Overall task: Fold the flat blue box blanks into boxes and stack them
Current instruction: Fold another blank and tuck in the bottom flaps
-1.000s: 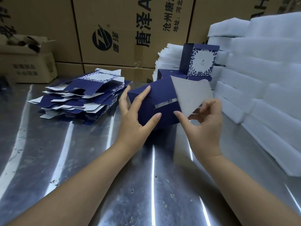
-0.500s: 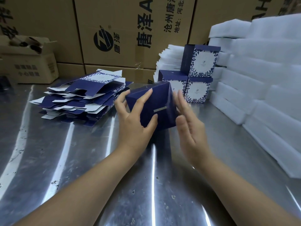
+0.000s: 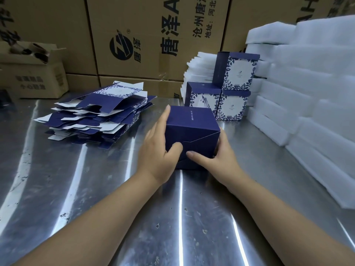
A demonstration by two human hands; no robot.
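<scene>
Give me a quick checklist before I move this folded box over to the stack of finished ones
1. Both hands on the box: ok, left hand on its left side, right hand on its right.
2. Front flap closed: cannot tell, a diagonal seam shows and both thumbs press it.
3. Box squared up: ok, edges look straight.
4. Landing spot on the finished boxes: ok, the left lower box has a bare top.
5. Path across the metal table: ok, nothing between.
6. Flat blanks clear of the move: ok, off to the left.
</scene>
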